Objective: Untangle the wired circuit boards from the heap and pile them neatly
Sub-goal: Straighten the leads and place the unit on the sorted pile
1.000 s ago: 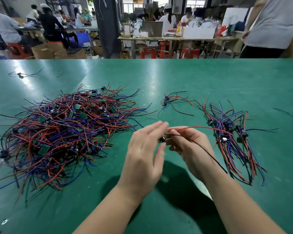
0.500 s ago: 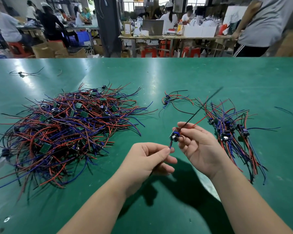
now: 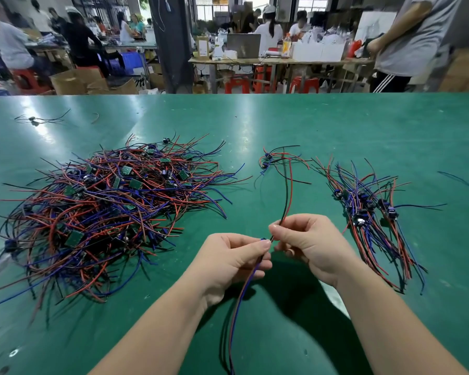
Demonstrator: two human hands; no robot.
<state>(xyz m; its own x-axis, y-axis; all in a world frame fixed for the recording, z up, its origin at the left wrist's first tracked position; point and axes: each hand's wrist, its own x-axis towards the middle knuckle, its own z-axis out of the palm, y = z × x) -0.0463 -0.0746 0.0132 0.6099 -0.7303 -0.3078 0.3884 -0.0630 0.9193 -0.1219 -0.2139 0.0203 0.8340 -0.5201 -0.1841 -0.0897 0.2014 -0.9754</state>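
Observation:
A big tangled heap (image 3: 103, 207) of small green circuit boards with red, blue and black wires lies on the left of the green table (image 3: 336, 125). A neat pile (image 3: 368, 212) of sorted boards lies at the right. Between them, above the table's near middle, I hold one wired board. My left hand (image 3: 233, 261) pinches its blue and red wires (image 3: 237, 315), which hang down towards me. My right hand (image 3: 312, 244) pinches its black and red wires (image 3: 287, 190), which stand upward. The board itself is mostly hidden between my fingers.
A small loose bunch of wired boards (image 3: 276, 163) lies behind my hands. Stray wires lie at the far left (image 3: 35, 119) and at the right edge (image 3: 460, 182). A person in a grey shirt (image 3: 406, 41) stands beyond the table's far right edge.
My hands came together around the board. The left hand went from open fingers to pinching the lower wires, and the black and red wires swung from sideways to standing upright.

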